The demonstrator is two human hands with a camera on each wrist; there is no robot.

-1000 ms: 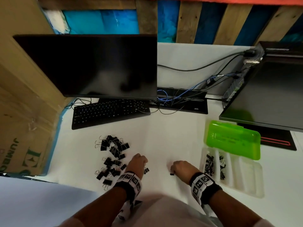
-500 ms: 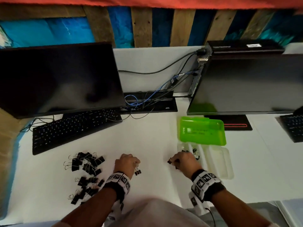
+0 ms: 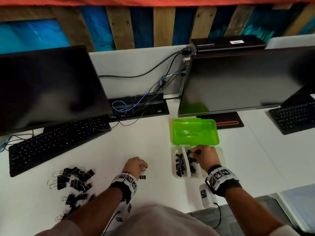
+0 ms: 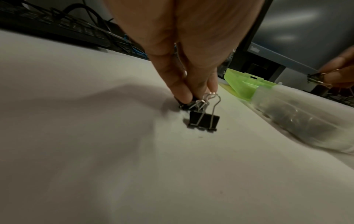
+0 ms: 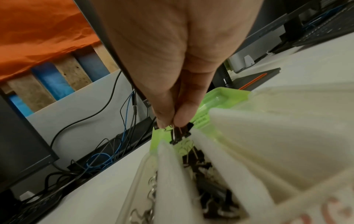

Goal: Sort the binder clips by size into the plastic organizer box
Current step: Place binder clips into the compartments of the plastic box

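The clear organizer box (image 3: 219, 156) lies open on the white desk with its green lid (image 3: 195, 132) folded back. Its two leftmost compartments hold black binder clips (image 3: 179, 165). My right hand (image 3: 196, 152) pinches a small black clip (image 5: 180, 133) by its wire handles above the second compartment (image 5: 206, 174). My left hand (image 3: 143, 167) is left of the box and pinches the wire handles of a black clip (image 4: 204, 121), whose body hangs at the desk surface. A pile of loose clips (image 3: 75, 180) lies at the front left.
Two dark monitors (image 3: 47, 89) (image 3: 242, 80) stand at the back, with a keyboard (image 3: 54, 142) under the left one and another keyboard (image 3: 294, 116) at the far right. Cables (image 3: 134, 106) run between the monitors. The desk's front edge (image 3: 255, 193) is close to my right forearm.
My right hand has carried its small clip from the desk to the right, over the box's second compartment. The left hand stays in place with its clip. The head view has swung right.
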